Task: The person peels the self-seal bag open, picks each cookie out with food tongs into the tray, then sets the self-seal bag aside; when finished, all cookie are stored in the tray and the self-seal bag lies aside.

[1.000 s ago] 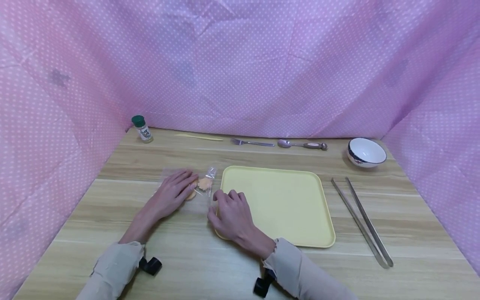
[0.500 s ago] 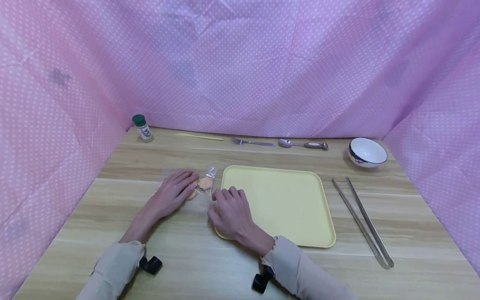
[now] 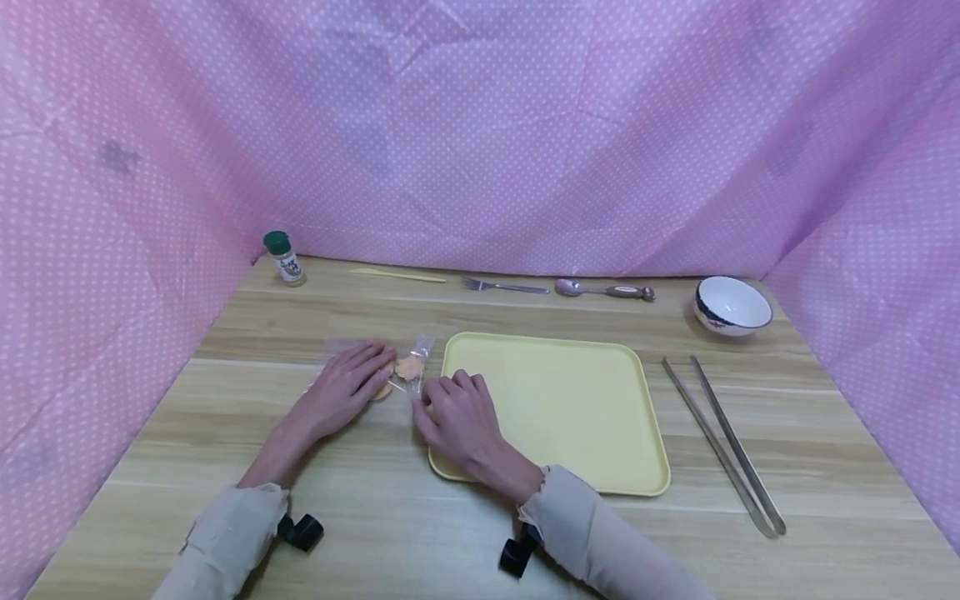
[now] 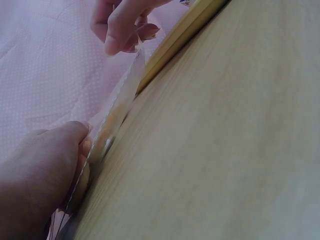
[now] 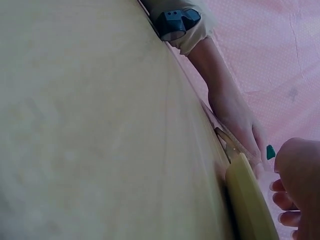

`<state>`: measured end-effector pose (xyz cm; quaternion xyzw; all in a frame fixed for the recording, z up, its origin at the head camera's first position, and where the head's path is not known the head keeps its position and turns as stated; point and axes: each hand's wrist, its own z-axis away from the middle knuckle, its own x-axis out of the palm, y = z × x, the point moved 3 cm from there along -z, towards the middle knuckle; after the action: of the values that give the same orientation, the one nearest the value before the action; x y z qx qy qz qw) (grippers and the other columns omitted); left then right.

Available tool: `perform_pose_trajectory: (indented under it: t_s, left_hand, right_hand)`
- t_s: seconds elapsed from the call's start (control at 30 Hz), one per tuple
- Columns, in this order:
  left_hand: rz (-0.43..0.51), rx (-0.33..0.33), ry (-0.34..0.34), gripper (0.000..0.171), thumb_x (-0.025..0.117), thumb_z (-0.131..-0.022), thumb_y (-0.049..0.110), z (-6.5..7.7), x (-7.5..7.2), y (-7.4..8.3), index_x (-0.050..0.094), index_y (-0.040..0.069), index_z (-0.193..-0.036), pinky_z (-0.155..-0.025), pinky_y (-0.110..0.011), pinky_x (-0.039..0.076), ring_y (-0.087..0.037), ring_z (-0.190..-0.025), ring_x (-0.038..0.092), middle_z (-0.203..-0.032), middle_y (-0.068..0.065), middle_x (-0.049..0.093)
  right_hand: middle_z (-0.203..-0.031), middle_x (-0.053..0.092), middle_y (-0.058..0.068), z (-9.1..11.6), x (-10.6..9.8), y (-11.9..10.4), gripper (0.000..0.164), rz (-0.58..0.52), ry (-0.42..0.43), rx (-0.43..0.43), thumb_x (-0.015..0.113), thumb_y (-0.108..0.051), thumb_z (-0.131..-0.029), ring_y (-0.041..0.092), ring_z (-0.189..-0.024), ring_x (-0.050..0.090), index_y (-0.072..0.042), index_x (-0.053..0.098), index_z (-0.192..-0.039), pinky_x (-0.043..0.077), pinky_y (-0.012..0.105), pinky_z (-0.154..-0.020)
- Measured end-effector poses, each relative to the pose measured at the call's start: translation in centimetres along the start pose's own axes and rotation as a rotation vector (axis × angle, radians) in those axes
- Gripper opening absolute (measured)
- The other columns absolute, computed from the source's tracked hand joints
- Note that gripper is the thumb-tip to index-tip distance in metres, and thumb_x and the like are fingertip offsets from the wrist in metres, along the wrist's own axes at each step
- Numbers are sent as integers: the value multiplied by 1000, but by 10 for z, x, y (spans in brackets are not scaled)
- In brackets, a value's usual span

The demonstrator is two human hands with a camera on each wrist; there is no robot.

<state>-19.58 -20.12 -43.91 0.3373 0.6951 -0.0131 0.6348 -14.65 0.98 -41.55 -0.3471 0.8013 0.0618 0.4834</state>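
My left hand (image 3: 348,383) lies with its fingers stretched out over a clear plastic bag (image 3: 424,345), holding it down on the table. Inside the bag are thin tan rounds (image 3: 382,390) and a scalloped peach-coloured piece (image 3: 409,367), partly covered by the fingers. My right hand (image 3: 459,421) is above the tray's left edge with curled fingers. In the left wrist view its fingertips pinch the raised edge of the bag (image 4: 132,75), which slopes up from the table. The yellow tray (image 3: 555,417) lies beneath and to the right of that hand.
Along the back lie a pale yellow knife (image 3: 397,274), a fork (image 3: 506,286) and a spoon (image 3: 603,290). A green-capped shaker (image 3: 285,258) stands back left. A white bowl (image 3: 733,306) sits back right, with metal tongs (image 3: 723,446) lying right of the tray.
My right hand has shifted slightly away from me and to the left, its fingers still at the bag's edge. My left hand has stayed in place on the bag.
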Motion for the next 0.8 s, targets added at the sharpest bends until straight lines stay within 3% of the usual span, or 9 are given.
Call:
perform_pose_trajectory:
  t_s: [0.8]
  left_hand:
    - [9,-2,10,48,47,-111,32,-1,3,-3,54,5,-150,-121,-62,21,-43,-149,32,-158,-22,43]
  right_hand:
    - [-67,63,-6,9,0,10,17,-132,58,10,69,-14,-90,18,-70,53,-15,63,-75,44,34,-70]
